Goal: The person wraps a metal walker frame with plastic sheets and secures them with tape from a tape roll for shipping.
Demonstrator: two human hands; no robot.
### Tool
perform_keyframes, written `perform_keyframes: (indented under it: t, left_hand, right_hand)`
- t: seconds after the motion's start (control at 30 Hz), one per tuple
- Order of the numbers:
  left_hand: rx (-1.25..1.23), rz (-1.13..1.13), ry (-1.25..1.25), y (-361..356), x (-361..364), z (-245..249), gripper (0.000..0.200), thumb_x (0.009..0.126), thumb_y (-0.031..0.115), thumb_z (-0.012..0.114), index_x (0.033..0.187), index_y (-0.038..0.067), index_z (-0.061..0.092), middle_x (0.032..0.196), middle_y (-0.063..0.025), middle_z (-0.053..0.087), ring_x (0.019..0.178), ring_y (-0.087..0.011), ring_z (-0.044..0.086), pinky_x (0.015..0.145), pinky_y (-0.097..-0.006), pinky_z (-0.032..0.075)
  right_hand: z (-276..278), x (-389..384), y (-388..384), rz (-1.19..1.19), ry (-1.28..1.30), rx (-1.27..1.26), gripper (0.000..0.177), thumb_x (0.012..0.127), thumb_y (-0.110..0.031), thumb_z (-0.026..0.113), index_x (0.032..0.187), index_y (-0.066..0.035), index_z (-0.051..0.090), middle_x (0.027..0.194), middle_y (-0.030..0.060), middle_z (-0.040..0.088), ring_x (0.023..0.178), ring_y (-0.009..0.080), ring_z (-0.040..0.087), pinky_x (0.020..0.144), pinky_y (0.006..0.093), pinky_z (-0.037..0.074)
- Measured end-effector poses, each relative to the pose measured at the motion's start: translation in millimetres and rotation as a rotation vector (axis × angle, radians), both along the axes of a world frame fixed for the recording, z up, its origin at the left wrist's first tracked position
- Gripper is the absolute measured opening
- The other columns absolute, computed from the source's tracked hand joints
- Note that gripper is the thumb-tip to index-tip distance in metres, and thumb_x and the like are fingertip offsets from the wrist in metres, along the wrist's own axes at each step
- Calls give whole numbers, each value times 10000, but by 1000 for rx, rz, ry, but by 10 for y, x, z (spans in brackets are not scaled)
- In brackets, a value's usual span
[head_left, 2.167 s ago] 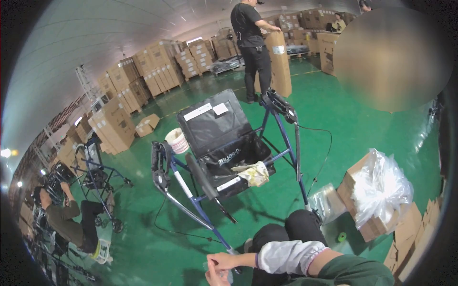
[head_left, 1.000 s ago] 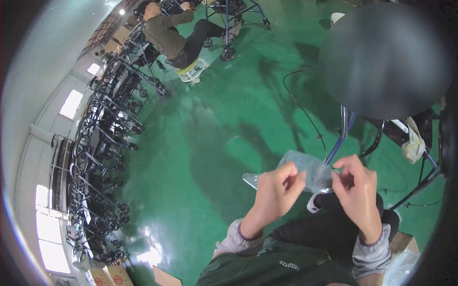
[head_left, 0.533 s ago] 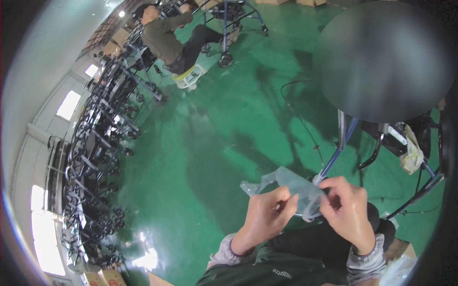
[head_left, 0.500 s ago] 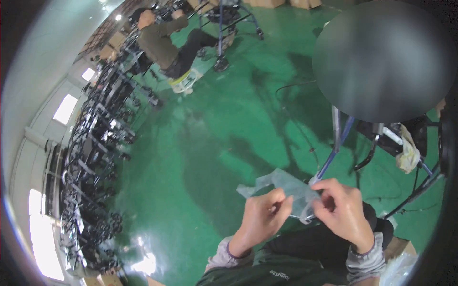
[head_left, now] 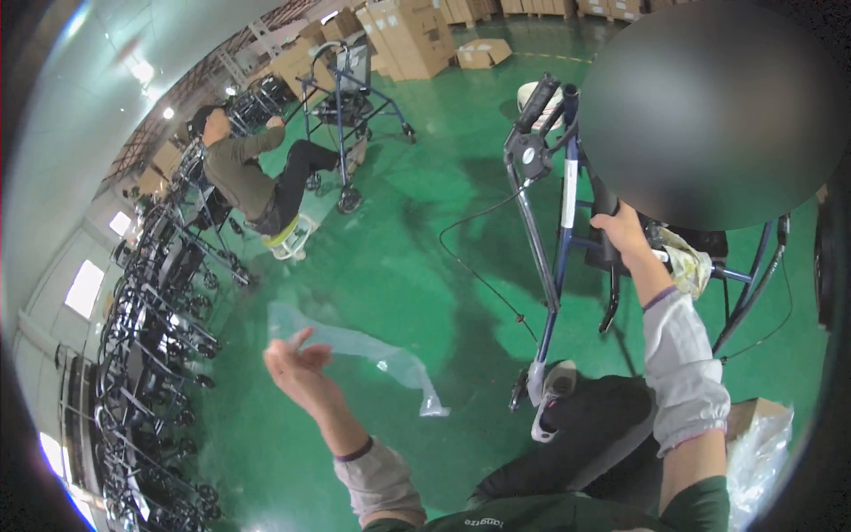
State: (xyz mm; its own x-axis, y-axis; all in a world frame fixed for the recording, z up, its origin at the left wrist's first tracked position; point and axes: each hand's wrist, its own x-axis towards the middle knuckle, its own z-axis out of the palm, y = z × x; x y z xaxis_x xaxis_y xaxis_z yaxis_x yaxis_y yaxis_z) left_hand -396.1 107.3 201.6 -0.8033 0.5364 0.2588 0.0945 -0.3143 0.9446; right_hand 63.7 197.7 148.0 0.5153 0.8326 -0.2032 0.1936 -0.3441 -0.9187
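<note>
A strip of clear plastic film (head_left: 381,350) is stretched out over the green floor, its far end beside my left hand (head_left: 301,368). The fingers of that hand are apart, and the film appears loose next to them. On the right, my right hand (head_left: 623,232) is closed around a dark part of a blue rollator frame (head_left: 565,239). A black brake handle (head_left: 532,158) with a hanging cable stands up at the frame's left. My shoe (head_left: 557,399) is beside the lower end of the frame leg. A large blurred dark round shape hides the upper part of the rollator.
Another person (head_left: 253,173) sits on a low stool (head_left: 291,239) by a second rollator (head_left: 341,106). Rows of folded rollators (head_left: 151,355) line the left side. Cardboard boxes (head_left: 408,40) stand at the back. A carton with clear plastic (head_left: 761,452) is at my right.
My hands have moved apart from the plastic film they were both handling. The left swung out left with the film beside it; the right went up to the rollator frame. The view tilted up.
</note>
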Motion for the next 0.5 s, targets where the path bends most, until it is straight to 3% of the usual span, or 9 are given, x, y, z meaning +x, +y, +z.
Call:
perform_keyframes:
  t: [0.17,0.2,0.3,0.37,0.4,0.5]
  left_hand:
    - [1,-514,18,141,906,-378,81,948,154,438,952,75,421,710,-240,666,609,-300,689,573,-312,520]
    - [24,-678,28,129,1105,-469,149,885,83,513,1004,67,426,788,-245,667,631,-333,694,539,-320,535]
    - [-60,-927,-85,20,1732,-615,245,994,309,477,968,69,432,758,-202,671,658,-301,702,566,-305,561]
    - [-106,-1064,-96,-120,2093,-722,355,1021,399,445,951,53,473,816,-156,671,747,-247,689,686,-322,557]
    - [-116,-1102,-98,-196,2235,-763,385,1028,421,437,946,48,483,830,-144,671,769,-234,685,717,-327,556]
    - [-239,-1038,53,-429,2470,-842,380,964,441,546,850,113,391,785,-8,491,758,-149,503,699,-342,421]
  right_hand:
    - [67,-321,-535,-66,-50,190,790,715,-218,653,1448,-104,383,1179,119,576,956,233,584,795,356,484]
    - [12,-438,-689,-82,-60,256,802,719,-267,663,1455,-117,383,1210,111,566,994,215,567,845,339,466]
    - [-323,-806,-1082,-217,-140,638,726,742,-200,763,1373,-79,424,1006,69,602,835,156,568,751,302,480]
    - [-168,-1123,-1388,-208,32,673,484,732,-141,789,1122,-95,507,915,29,583,795,139,551,748,281,465]
    - [-119,-1245,-1483,-209,73,684,426,729,-126,795,1060,-99,527,892,19,578,786,135,547,747,276,461]
    - [-31,-1463,-1611,-186,197,664,408,722,-153,826,1048,-84,592,978,24,593,861,139,576,827,296,478]
